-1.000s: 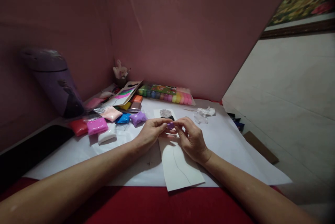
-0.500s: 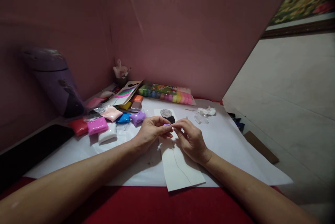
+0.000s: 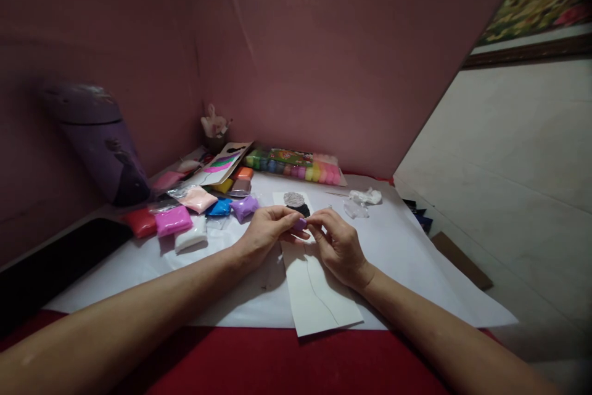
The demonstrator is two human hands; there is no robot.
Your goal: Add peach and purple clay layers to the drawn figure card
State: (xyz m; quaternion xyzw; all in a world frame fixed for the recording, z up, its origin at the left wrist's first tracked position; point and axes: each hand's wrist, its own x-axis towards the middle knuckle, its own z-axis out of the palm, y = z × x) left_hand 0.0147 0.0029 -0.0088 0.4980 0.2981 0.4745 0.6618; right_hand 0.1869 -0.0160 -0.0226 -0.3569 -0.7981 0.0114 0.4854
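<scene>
A small lump of purple modelling clay (image 3: 301,223) is pinched between the fingers of my left hand (image 3: 268,232). My right hand (image 3: 340,244) is closed too, its thumb and forefinger pinching the lump's right edge. Both hands hover over a long white card (image 3: 321,302) with a thin curved line drawn down it. At the card's far end sit a textured grey patch (image 3: 293,199) and a black patch (image 3: 300,209), the black one partly behind my fingers.
Bagged clay lies to the left: purple (image 3: 244,207), blue (image 3: 219,207), pink (image 3: 173,220), white (image 3: 190,233), red (image 3: 139,222). A multicoloured clay pack (image 3: 296,166) rests along the wall. Crumpled clear plastic (image 3: 363,203) is at right; a purple container (image 3: 99,142) stands at left.
More of the purple clay shows between my fingertips now. My fingers have shifted slightly around it; the card and the bags have stayed in place.
</scene>
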